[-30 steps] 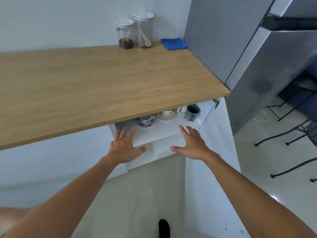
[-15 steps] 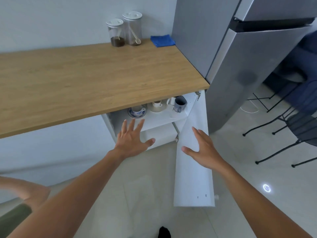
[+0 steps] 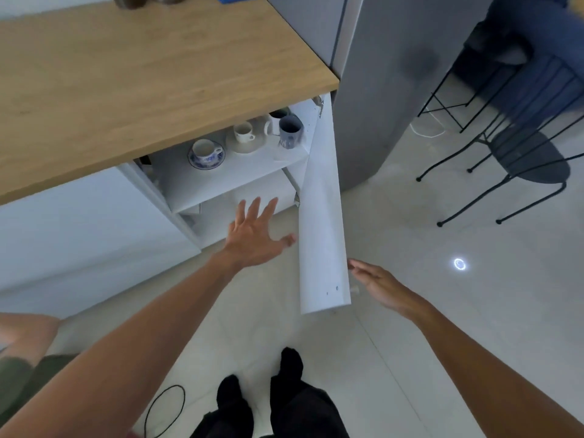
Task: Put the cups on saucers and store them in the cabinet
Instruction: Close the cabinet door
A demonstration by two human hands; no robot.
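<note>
On the upper shelf (image 3: pixel 227 181) of the open white cabinet stands a blue-patterned cup (image 3: pixel 204 150) on a matching saucer (image 3: pixel 202 162). Right of it a small white cup (image 3: pixel 243 132) sits on a cream saucer (image 3: pixel 245 146). Further right are a dark blue mug (image 3: pixel 289 131) and a white mug (image 3: pixel 274 120). The cabinet door (image 3: pixel 322 222) hangs open, edge toward me. My left hand (image 3: pixel 254 237) is spread flat and empty in front of the lower shelf. My right hand (image 3: pixel 380 286) is open and empty just right of the door's lower corner.
A wooden countertop (image 3: pixel 142 80) overhangs the cabinet. A grey fridge (image 3: pixel 379 74) stands right of the door. Black wire-frame chairs (image 3: pixel 512 153) occupy the right side. A black cable (image 3: pixel 164 409) lies on the tiled floor by my feet (image 3: pixel 262 403).
My view has shifted back and down. The door has swung further toward me. My right hand came off the door face and now sits beside its lower edge; my left hand stayed open.
</note>
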